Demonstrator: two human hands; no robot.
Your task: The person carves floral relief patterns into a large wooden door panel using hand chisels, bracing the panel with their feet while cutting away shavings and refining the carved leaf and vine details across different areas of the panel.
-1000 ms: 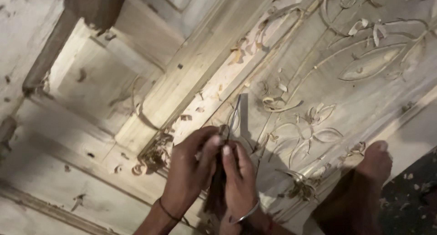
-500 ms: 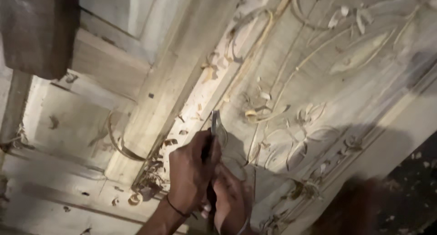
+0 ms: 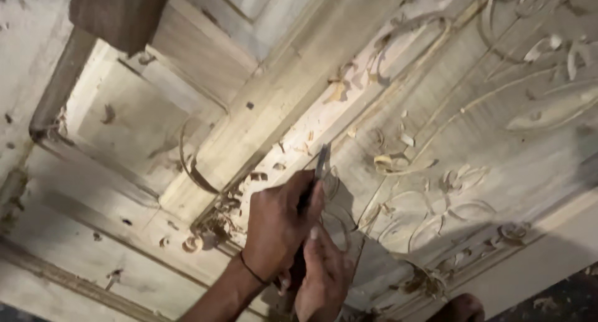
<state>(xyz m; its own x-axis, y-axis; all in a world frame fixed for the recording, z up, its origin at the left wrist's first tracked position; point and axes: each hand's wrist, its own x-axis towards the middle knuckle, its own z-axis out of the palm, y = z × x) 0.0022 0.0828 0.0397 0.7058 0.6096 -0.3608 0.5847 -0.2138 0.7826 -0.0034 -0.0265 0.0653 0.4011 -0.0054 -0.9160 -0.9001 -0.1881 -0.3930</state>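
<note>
A pale wooden door panel [image 3: 293, 91] lies flat, carved with leaves and curling stems on its right half. My left hand [image 3: 280, 225], a dark band at its wrist, grips a chisel [image 3: 319, 167] near the blade. The metal tip rests on the carved surface beside a raised moulding. My right hand [image 3: 324, 275] wraps the lower part of the chisel just below the left hand. The handle is hidden between both hands.
Curled wood shavings [image 3: 215, 225] lie along the moulding and over the floral carving [image 3: 436, 197]. A dark wooden block [image 3: 115, 13] rests at the top left. A bare foot [image 3: 461, 308] shows at the bottom edge. The panel's edge runs along the lower right.
The view has shifted, and the foot seen at right one second ago now sits at the bottom edge. Both hands stay on the chisel, its tip on the carving beside the moulding.
</note>
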